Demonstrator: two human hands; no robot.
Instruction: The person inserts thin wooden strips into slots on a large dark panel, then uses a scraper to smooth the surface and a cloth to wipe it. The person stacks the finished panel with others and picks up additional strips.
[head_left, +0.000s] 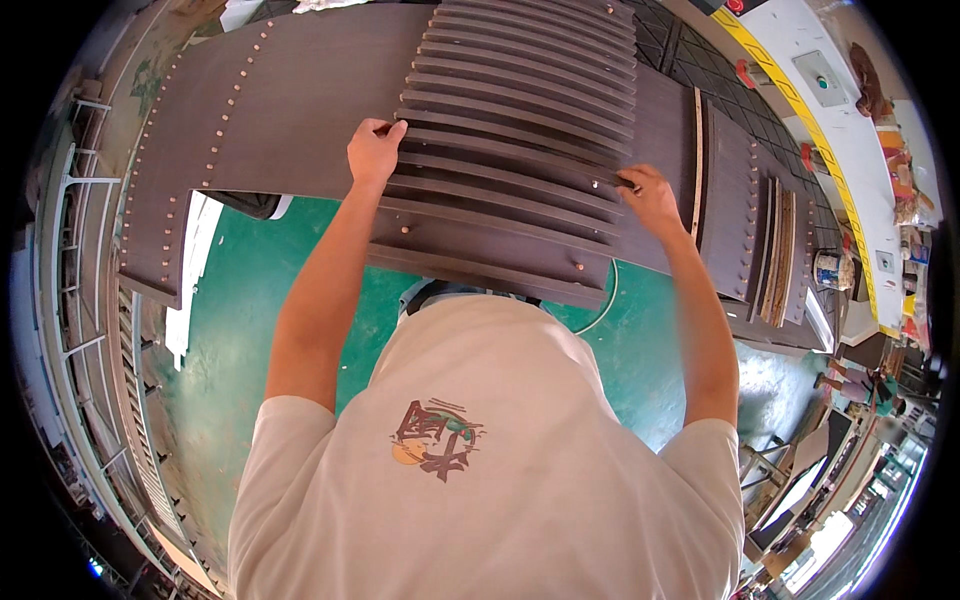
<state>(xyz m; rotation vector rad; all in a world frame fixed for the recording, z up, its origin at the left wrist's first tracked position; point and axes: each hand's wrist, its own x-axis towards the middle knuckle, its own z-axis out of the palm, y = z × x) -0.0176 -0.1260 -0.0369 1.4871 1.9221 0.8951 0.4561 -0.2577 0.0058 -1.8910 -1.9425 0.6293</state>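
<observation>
Many long dark brown slats (520, 100) lie side by side across a brown panel (480, 268) in front of me. My left hand (375, 152) is closed around the left end of one slat, thumb and fingers pinched at its tip. At that slat's right end, my right hand (652, 200) has its fingers pinched together; the fingertips partly hide the contact. A small bright spot shows on the slats just left of the right fingers. Short wooden dowels (405, 230) stick up from the panel nearest my body.
Larger brown panels with rows of dowels (222, 117) spread left and right. Narrow strips (778, 250) are stacked at the right beside a paint-stained bucket (833, 269). A white machine bed with a yellow edge (800, 80) stands far right; metal racks (90, 240) line the left. Another person (868, 388) is in the distance.
</observation>
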